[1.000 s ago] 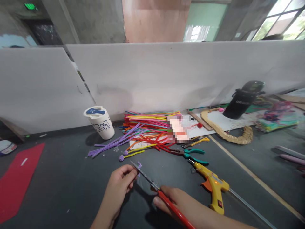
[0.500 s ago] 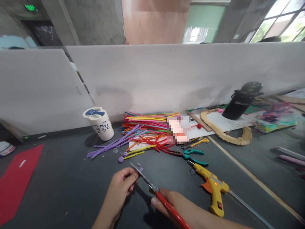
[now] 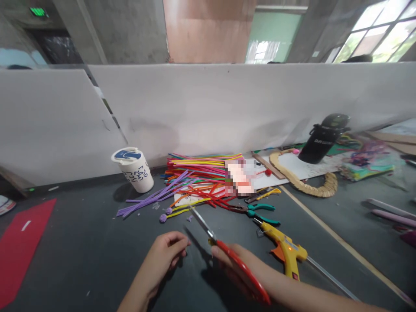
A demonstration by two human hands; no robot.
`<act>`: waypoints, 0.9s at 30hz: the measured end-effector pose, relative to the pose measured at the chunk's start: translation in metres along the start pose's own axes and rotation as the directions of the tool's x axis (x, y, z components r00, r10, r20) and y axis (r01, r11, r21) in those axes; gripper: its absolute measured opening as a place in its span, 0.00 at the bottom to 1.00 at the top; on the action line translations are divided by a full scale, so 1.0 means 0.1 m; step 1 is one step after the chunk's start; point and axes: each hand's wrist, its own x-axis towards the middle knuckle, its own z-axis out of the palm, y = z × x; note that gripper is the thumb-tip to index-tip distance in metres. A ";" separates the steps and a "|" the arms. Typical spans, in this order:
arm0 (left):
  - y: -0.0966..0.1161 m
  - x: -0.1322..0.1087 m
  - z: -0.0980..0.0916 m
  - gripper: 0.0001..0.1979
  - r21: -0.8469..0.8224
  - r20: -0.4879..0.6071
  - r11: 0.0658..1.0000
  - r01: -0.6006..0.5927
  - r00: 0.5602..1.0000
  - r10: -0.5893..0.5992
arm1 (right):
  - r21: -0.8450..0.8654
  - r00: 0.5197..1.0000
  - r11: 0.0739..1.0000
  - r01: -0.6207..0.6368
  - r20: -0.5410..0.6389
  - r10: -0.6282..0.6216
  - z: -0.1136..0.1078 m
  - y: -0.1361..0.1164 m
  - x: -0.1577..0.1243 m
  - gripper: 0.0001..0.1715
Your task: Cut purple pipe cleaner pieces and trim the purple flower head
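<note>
- Nearest me, the left hand (image 3: 169, 249) sits well left of the glue gun (image 3: 286, 246), fingers curled in and thumb pressed to the index finger. If there's some tiny bit pinched in there, I honestly can't tell.
- Right hand (image 3: 248, 258) is just left of the glue gun, wrapped round the red handles of the scissors (image 3: 224, 248). Blades look closed together, and they point away from the person, angled off to the left.
- Big red sheet (image 3: 24, 251) lies on the dark table (image 3: 107, 260), way over left of the glue gun.
- The glue gun itself is yellow, lying on its side with a little orange light glowing and a long clear stick poking out the back.
- Small purple scrap (image 3: 190, 219) lies left of the glue gun, near the blade tips.
- Two yellow stems (image 3: 182, 211) with purple balls on their ends, also left of it and a bit further back.
- Green-handled pliers (image 3: 251, 212) just beyond the glue gun's nozzle.
- Loose purple stems (image 3: 159, 196) and a heap of colourful ones (image 3: 201, 167), beyond and left of the gun.
- White cup (image 3: 138, 175), far left of it.
- Black bottle (image 3: 318, 143) stands well behind the gun, slightly right.
</note>
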 end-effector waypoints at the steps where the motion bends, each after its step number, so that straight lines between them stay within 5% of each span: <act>1: 0.01 0.00 0.00 0.12 -0.016 0.014 1.000 -0.010 1.000 0.010 | 0.002 1.000 1.000 0.005 -0.012 -0.005 -0.02 -0.06 0.00 0.20; 10: 0.17 -0.13 0.05 0.10 -0.209 -0.088 0.976 -0.065 0.995 0.047 | -0.257 0.980 0.951 0.174 -0.052 -0.193 -0.02 -0.06 0.01 0.16; 17: 0.13 -0.19 0.18 0.12 -0.065 0.111 0.997 -0.045 0.992 0.052 | -0.073 0.971 0.974 0.215 -0.087 -0.221 0.10 -0.25 0.05 0.04; 23: 0.18 -0.23 0.17 0.12 0.085 0.083 0.985 -0.148 0.987 0.141 | -0.106 0.970 0.970 0.217 -0.088 -0.227 0.13 -0.36 0.10 0.07; 27: 0.18 -0.21 0.17 0.10 0.029 0.054 0.995 -0.098 0.994 0.097 | -0.130 0.969 0.970 0.203 -0.118 -0.219 0.11 -0.34 0.14 0.06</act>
